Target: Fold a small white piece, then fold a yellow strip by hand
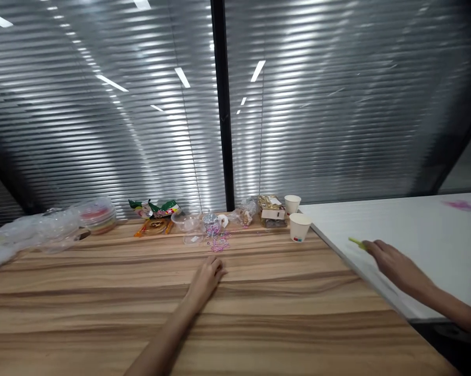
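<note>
My left hand [206, 279] rests on the wooden tabletop [282, 308] with loosely bent fingers, slightly apart, and no object shows in it. Just beyond its fingertips lies a scatter of small pink and purple pieces [219, 244], too small to name. Over the white table [411, 224] at the right, my right hand [386, 258] is closed around a slim yellow-green stick-like thing [356, 243]. Its tip points left; blur hides its exact kind. Behind the scatter stands a small clear tub with a silvery top [211, 223], next to a white roll [223, 220].
Two paper cups [299, 227] stand near the back right corner, beside a small box [272, 209]. Clear plastic bowls [188, 222], a green snack bag [157, 208] and a stack of coloured discs [98, 215] line the back edge. Bulky clear plastic [35, 230] lies left. Blinds rise behind.
</note>
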`<control>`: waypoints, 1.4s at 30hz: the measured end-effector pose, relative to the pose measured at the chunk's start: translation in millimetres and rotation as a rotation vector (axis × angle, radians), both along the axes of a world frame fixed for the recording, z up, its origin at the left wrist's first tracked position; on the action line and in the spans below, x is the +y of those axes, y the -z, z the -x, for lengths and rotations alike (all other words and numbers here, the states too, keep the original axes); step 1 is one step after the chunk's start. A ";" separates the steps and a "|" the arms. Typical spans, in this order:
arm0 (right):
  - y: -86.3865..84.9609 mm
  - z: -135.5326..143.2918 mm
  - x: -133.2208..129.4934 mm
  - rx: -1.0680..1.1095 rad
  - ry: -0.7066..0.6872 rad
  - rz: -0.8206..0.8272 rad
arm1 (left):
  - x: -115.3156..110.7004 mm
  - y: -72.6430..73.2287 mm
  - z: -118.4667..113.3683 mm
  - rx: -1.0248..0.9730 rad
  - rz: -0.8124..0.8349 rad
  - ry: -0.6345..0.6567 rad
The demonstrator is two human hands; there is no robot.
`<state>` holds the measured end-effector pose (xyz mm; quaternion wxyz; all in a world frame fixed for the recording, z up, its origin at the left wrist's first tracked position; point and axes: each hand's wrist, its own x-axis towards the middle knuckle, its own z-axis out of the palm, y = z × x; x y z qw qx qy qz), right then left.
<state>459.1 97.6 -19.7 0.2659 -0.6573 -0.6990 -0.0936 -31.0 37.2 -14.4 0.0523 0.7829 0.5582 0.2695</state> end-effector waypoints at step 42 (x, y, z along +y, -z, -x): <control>12.6 298.6 -22.2 0.689 -0.679 0.159 | -25.5 -13.4 2.7 -0.368 0.210 0.153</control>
